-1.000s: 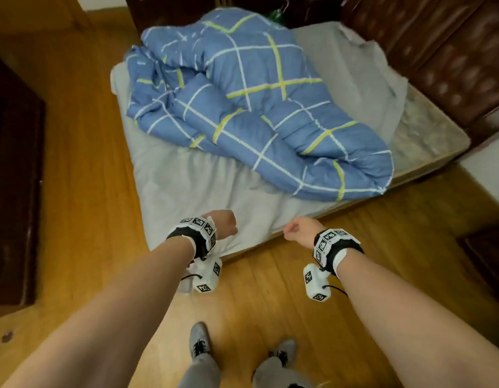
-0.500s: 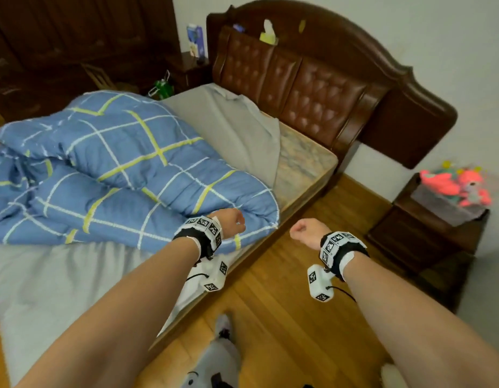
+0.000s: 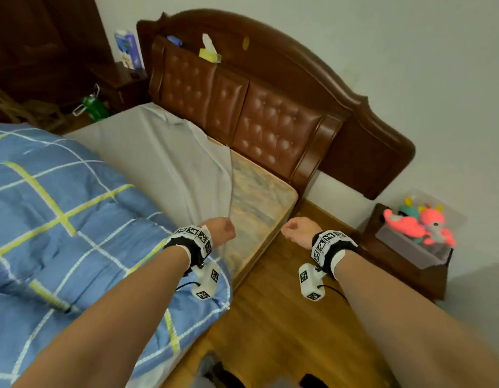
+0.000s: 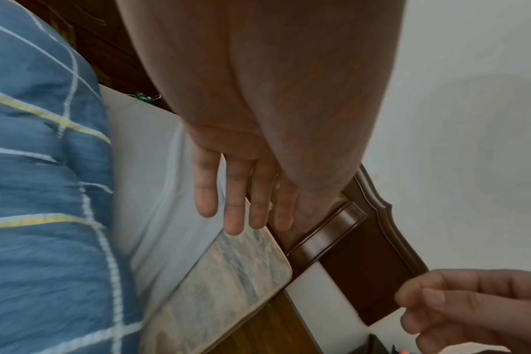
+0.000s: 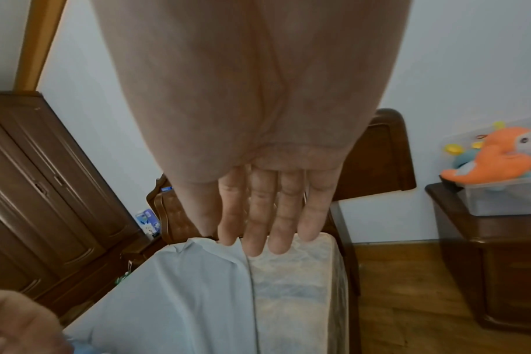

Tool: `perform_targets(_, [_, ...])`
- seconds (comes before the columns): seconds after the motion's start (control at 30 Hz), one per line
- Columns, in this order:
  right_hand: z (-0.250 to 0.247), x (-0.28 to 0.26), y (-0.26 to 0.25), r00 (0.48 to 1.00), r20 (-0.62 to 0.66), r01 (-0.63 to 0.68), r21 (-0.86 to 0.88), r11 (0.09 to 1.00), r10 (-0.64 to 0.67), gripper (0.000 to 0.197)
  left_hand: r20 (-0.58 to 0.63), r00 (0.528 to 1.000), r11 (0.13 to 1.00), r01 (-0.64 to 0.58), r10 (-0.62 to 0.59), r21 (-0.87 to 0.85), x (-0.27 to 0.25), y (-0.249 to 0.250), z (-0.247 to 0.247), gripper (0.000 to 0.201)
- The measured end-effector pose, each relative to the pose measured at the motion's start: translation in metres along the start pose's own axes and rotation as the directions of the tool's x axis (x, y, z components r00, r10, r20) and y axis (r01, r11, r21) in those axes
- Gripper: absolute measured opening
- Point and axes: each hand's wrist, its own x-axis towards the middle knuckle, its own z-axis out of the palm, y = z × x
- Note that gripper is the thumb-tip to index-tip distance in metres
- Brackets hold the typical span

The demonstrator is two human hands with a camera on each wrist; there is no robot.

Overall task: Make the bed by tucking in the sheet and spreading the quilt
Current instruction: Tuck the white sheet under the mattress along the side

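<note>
On the left of the head view the blue checked quilt (image 3: 60, 233) lies bunched over the near and left part of the bed, its edge spilling over the bed's near side toward the floor; to its right the grey sheet (image 3: 164, 155) covers the middle of the bed but stops short, its loose edge running from the headboard (image 3: 242, 107) down toward the person, so its long axis points roughly along the forearms; right of that edge the patterned mattress (image 3: 256, 197) lies bare out to its corner.

The left hand (image 3: 220, 231) hangs over the lower end of that loose edge, just beside it, and is clearly the nearer of the two; the left wrist view shows its fingers (image 4: 234, 198) straight and slightly spread, empty, with the sheet's edge running below and ahead of the fingertips. The right hand (image 3: 297, 228) is over the wooden floor (image 3: 270, 317) beyond the mattress side, apart from the sheet; its own wrist view shows the fingers (image 5: 258, 215) straight and close together, holding nothing, though the left wrist view has them loosely curled, so how far they bend is uncertain.

By my reading, the sheet must travel rightward, across the bare mattress toward the right hand's side, before it can be tucked; the left hand would take the edge first. Farther right stands a nightstand (image 3: 405, 264) bearing a box of plush toys (image 3: 419, 222).
</note>
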Motion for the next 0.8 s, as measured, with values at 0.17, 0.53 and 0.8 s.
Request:
perform_targets(0.17, [-0.037,0.117,0.006,0.994,0.106,0.011,0.001,1.000,-0.011,0.032,-0.046,0.994,0.995,0.096,-0.097,-0.030,0.095,0.009,-0.038,0.032])
perform_targets(0.53, [-0.094,0.390,-0.016,0.905,0.380,0.288,-0.217,0.933,-0.191,0.015,-0.094,0.845,0.823,0.478,-0.526,-0.308,0.251,0.019,-0.054,0.036])
perform_targets(0.8, [-0.085,0.498,-0.064,0.874,0.427,0.421,-0.431,0.799,-0.230,0.036,-0.077,0.743,0.710,0.595,-0.664,-0.377,0.321,-0.015,-0.057,0.034])
